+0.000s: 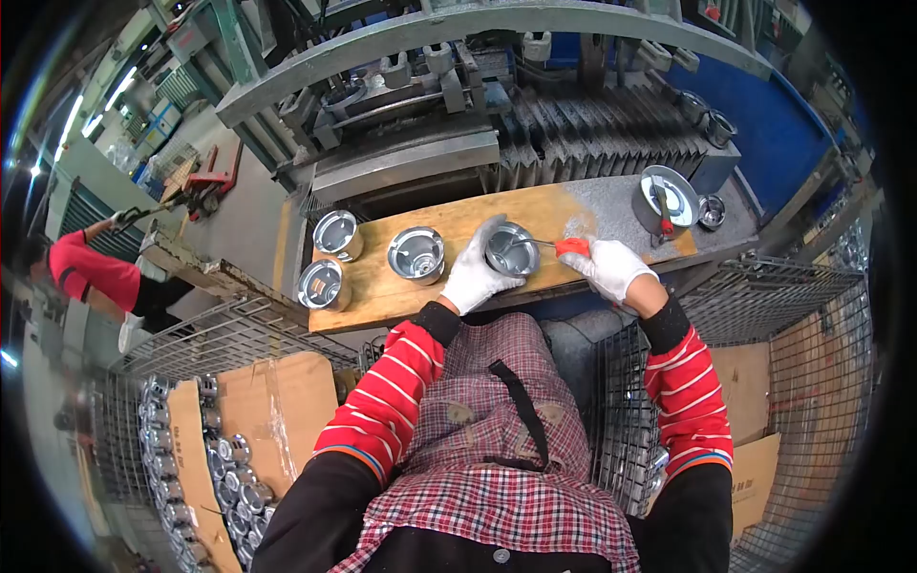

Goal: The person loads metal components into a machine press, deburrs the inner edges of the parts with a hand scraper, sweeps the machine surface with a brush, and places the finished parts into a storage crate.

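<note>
My left hand (pixel 474 272), in a white glove, is wrapped round the left side of a shiny round metal cup (pixel 513 254) on the wooden board (pixel 458 222). My gloved right hand (pixel 616 269) grips a red-handled tool (pixel 572 247) whose thin metal shaft points left to the cup's rim; whether its tip touches the metal I cannot tell. Left of my hands stand three similar parts: a near metal cup (pixel 416 256), a far-left cup (pixel 337 235) and a front-left cup (pixel 323 286).
On the right, a metal bowl (pixel 650 202) holds a red-handled brush-like tool, beside a small metal part (pixel 711 212). Machinery (pixel 411 162) stands behind the board. Wire cages flank me; the left cage (pixel 229 320) contains many metal parts and cardboard. A person in red (pixel 95 267) is at far left.
</note>
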A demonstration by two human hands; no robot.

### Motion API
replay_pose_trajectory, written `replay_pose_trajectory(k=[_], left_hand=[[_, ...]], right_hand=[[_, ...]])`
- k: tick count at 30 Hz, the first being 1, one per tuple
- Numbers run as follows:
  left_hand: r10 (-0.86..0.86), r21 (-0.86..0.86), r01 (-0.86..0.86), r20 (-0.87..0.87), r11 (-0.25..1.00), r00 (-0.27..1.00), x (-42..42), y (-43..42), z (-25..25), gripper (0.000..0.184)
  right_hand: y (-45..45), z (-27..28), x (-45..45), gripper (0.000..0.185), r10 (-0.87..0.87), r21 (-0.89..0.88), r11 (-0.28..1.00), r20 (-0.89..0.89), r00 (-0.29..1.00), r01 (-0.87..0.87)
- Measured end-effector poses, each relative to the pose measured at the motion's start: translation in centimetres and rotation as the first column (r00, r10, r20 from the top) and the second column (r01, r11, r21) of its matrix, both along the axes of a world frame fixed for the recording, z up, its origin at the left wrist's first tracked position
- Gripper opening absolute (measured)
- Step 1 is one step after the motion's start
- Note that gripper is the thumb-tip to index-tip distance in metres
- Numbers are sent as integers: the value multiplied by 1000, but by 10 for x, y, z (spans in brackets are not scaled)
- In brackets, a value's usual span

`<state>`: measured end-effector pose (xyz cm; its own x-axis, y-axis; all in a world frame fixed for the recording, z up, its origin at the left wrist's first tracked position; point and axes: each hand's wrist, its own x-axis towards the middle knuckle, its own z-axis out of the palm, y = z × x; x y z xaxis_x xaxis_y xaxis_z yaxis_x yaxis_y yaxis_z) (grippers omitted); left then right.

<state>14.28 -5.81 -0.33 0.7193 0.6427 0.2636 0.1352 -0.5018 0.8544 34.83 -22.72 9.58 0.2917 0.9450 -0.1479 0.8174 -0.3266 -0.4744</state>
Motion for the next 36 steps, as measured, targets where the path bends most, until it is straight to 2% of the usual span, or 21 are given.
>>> replay_pose_trajectory(k=[2, 5, 8, 11, 14, 17, 18, 21, 22, 25, 31, 36], left_hand=[[-15, 23, 15, 5, 1000, 1000, -1, 0, 1, 107], [-23, 3, 23, 23, 1000, 999, -5, 0, 0, 108], [-22, -11, 22, 42, 1000, 999, -6, 1, -4, 109], [-34, -38, 36, 53, 999, 998, -4, 0, -5, 110], [-41, -57, 44, 51, 997, 998, -5, -1, -3, 111], [-38, -43, 41, 58, 998, 998, -4, 1, -8, 112], [-33, -69, 37, 66, 997, 997, -5, 2, -9, 112], [-26, -77, 31, 58, 997, 998, -7, 1, -6, 112], [-29, -69, 33, 58, 997, 998, -6, 0, -3, 112], [-20, -88, 25, 57, 996, 998, -7, 1, -5, 113], [-22, -126, 32, 81, 991, 996, -7, 5, -10, 112], [-18, -104, 25, 63, 994, 998, -7, 4, -9, 113]], right_hand=[[2, -5, 3, 57, 33, -4, 999, 24, 999, -33], [-17, 15, -3, 60, 114, 43, 993, -39, 993, -112], [-18, 16, -2, 60, 131, -120, 985, 85, 988, -120], [-8, 13, -5, 59, 120, 39, 992, 6, 993, -120], [14, -5, 1, 56, 20, -30, 999, 110, 994, -17], [8, -3, 3, 55, 57, 60, 996, 47, 997, -60], [3, 11, 2, 62, 90, -7, 996, 6, 996, -90], [-4, 22, 0, 62, 28, -81, 997, 121, 992, -18], [-7, 12, 5, 61, 95, 10, 995, 43, 995, -95], [0, 17, -13, 62, 122, 60, 990, 68, 990, -126], [15, 19, -26, 64, 162, -17, 987, 99, 982, -161], [15, 15, -7, 65, 81, -64, 995, 138, 987, -73]])
